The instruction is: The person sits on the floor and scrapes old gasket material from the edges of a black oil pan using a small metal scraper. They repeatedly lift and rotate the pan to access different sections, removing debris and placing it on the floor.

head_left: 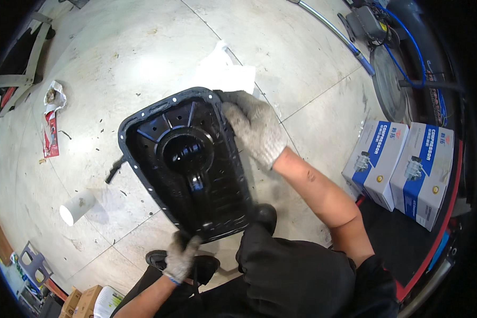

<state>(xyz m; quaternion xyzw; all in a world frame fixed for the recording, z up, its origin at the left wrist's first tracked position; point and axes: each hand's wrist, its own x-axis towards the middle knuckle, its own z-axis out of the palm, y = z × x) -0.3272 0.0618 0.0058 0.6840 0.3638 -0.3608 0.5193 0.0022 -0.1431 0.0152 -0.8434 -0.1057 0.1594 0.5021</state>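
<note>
A black, oily metal pan (164, 132) with a bolt-hole flange and a round well in its middle is held above the tiled floor. My left hand (181, 255), in a grey knit glove, grips the pan's near edge. My right hand (255, 127), also gloved, grips its far right corner. Beneath that corner a white rag (225, 71) lies on the floor. My dark trousers and black shoes show below the pan.
Two blue-and-white cardboard boxes (403, 167) stand at the right beside a red-edged mat. A white cylinder (78, 206) and a torn wrapper (51, 116) lie at the left. A blue hose, a metal tube and a round disc (389, 79) sit at top right.
</note>
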